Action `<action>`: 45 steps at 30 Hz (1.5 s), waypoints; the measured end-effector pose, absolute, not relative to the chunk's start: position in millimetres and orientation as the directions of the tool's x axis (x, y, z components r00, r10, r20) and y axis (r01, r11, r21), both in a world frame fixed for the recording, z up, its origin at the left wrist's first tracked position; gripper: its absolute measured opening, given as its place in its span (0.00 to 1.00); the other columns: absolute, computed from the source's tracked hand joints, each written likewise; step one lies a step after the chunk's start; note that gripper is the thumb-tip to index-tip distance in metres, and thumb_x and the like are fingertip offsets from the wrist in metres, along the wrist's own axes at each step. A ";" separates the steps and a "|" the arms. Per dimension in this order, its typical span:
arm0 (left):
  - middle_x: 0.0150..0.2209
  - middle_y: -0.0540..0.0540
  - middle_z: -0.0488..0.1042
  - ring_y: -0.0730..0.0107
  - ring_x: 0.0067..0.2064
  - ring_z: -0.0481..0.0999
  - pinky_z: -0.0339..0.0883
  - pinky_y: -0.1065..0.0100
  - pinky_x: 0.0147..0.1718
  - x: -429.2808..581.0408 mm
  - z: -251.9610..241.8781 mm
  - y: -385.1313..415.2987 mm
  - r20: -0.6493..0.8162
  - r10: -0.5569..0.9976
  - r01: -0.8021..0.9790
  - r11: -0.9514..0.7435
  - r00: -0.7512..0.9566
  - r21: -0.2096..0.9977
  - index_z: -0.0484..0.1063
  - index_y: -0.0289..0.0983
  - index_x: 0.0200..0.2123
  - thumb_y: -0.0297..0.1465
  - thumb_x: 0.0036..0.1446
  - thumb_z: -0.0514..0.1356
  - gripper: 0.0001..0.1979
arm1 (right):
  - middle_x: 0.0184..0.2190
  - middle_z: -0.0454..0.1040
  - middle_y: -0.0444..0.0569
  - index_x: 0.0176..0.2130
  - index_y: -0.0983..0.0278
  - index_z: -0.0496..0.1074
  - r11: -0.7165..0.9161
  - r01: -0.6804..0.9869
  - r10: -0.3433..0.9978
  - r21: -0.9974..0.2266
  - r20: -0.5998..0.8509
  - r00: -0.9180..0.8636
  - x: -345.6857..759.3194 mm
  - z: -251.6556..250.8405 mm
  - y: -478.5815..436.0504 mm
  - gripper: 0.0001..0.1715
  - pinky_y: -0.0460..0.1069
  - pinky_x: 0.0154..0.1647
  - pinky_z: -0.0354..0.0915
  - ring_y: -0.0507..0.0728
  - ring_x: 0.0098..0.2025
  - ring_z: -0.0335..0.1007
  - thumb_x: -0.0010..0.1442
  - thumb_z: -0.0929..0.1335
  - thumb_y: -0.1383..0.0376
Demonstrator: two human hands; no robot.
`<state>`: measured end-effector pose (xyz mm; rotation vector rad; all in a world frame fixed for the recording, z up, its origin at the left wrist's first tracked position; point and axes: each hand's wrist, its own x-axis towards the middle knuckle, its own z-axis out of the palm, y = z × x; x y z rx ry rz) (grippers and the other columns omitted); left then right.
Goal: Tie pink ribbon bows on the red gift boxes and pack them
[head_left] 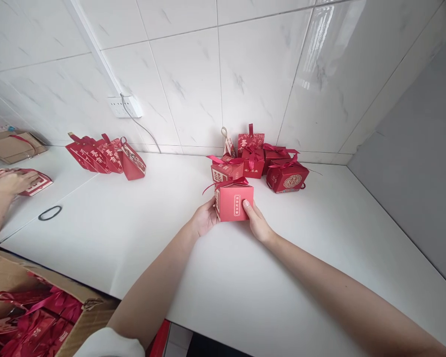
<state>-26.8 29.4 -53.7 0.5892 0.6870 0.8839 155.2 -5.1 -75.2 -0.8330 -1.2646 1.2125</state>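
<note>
Between my two hands is a red gift box (pixel 228 204) with gold print and a dark red ribbon bow on top. My left hand (pixel 205 218) grips its left side, the fingers partly hidden behind it. On the right side my right hand (pixel 257 220) is closed, its thumb pressed on the front face. Just behind stands another ribboned gift box (pixel 223 171), partly covered by the held one. Several more red boxes cluster by the wall, among them one with a round gold pattern (pixel 290 181) and a taller one with a loop handle (pixel 250 140).
A row of red packages (pixel 109 156) stands by the wall at the left. Near a black ring (pixel 50 213), another person's hand (pixel 17 182) rests on a red box. An open carton (pixel 92 317) of red boxes is at lower left. A grey panel (pixel 412 144) bounds the right.
</note>
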 end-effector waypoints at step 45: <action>0.48 0.42 0.79 0.60 0.44 0.80 0.75 0.64 0.37 -24.2 -42.3 24.1 -0.166 0.930 -0.540 0.329 0.328 0.775 0.74 0.36 0.52 0.45 0.64 0.54 0.23 | 0.66 0.60 0.44 0.60 0.43 0.67 0.669 0.449 0.692 -0.592 0.716 -0.086 169.6 -72.7 -10.7 0.24 0.64 0.56 0.69 0.65 0.59 0.65 0.68 0.64 0.61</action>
